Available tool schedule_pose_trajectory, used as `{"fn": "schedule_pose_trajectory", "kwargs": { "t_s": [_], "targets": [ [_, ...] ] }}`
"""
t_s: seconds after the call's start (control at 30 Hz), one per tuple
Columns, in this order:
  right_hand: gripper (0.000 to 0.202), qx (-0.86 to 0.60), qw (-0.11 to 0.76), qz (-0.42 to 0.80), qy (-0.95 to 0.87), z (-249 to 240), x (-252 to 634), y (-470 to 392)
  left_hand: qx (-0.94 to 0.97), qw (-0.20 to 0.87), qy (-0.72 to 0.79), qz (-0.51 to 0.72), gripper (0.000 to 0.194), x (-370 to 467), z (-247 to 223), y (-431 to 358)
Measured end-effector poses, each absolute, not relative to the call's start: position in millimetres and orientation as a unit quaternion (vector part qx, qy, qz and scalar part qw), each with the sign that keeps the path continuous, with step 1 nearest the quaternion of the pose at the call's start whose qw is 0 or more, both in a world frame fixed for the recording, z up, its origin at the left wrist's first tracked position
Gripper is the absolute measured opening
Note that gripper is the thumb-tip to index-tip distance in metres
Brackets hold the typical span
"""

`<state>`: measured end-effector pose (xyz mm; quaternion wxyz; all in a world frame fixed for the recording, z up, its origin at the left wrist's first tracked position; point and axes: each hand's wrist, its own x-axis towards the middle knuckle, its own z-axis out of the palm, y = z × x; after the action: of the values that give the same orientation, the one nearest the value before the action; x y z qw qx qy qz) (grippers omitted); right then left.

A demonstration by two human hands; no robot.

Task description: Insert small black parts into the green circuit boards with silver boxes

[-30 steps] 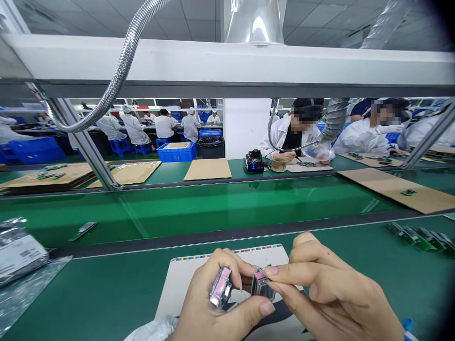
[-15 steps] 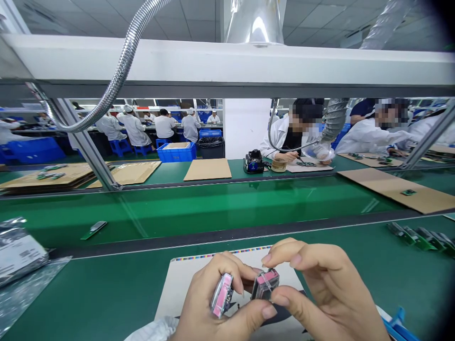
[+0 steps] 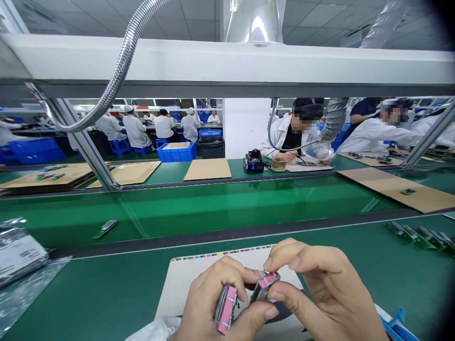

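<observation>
My left hand (image 3: pixel 220 293), closed, holds two small dark, clear-edged modules with pink sides. One pink-sided module (image 3: pixel 225 309) is tucked against the curled fingers. The other pink-sided module (image 3: pixel 265 286) sticks out between the thumb and fingertips, with thin silvery wires or pins at its top. My right hand (image 3: pixel 316 284) has thumb and index finger at the top and right side of that second module, pinching it. Most of the modules' dark bodies is covered by fingers. Below both hands lies a pale printed board sheet (image 3: pixel 188 274) on the green bench.
Beyond the bench runs a green belt (image 3: pixel 213 208) carrying a small circuit board (image 3: pixel 105 228). Several boards (image 3: pixel 419 236) stand in a row at right. A silvery bag (image 3: pixel 21 251) lies at left. A co-worker (image 3: pixel 284 132) sits opposite. A metal frame beam (image 3: pixel 227 64) crosses overhead.
The module in my left palm has shifted lower and slightly right. The pinched module has tilted, showing more pink. On the belt, the circuit board has travelled a little right.
</observation>
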<state>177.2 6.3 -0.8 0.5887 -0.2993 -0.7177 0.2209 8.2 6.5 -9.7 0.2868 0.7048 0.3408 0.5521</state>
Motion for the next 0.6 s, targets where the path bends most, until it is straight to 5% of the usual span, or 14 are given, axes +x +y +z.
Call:
{"fn": "schedule_pose_trajectory", "kwargs": {
  "t_s": [0.23,0.43,0.6],
  "targets": [
    [0.017,-0.328,0.576,0.216,-0.717,-4,182,5,0.720,0.268,0.316,0.557,0.034,8,-12,11],
    [0.016,-0.355,0.419,0.257,-0.795,-1,201,27,0.694,0.300,0.335,0.563,0.032,10,-10,12],
    [0.017,-0.384,0.377,0.309,-0.784,-1,203,43,0.671,0.351,0.347,0.553,0.029,12,-13,31]
  ]
}}
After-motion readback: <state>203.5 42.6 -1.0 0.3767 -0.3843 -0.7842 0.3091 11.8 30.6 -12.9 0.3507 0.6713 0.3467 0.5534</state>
